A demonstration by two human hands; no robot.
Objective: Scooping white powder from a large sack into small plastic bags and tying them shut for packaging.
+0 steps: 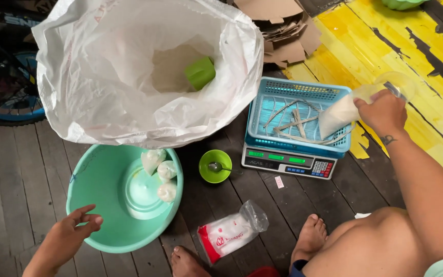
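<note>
Two hands show in the head view, well apart. Right hand (pixel 383 110) is closed round the neck of a clear plastic bag (pixel 342 113) w/ white grains in it; bag hangs tilted, its lower end over the blue basket (pixel 283 92) that sits on a digital scale (pixel 289 163). Pale strips lie inside the basket, under the bag.

Left hand (pixel 75 225) is open, fingers loosely spread & slightly curled, holding nothing; it sits at the near rim of the big green basin (pixel 98 184), approx touching the edge, though contact can't be told for sure. Three small filled bags (pixel 162 172), tied, rest inside the basin toward its far right side.

Behind the basin stands a large white sack (pixel 103 102), mouth open, w/ white grain & a green cup (pixel 200 73) inside. Btw basin & scale sits a small green bowl (pixel 215 166) w/ a spoon in it. A red-and-white packet (pixel 229 235) lies on the dark plank floor near the person's bare feet. Yellow painted boards run at right, torn cardboard at top.
</note>
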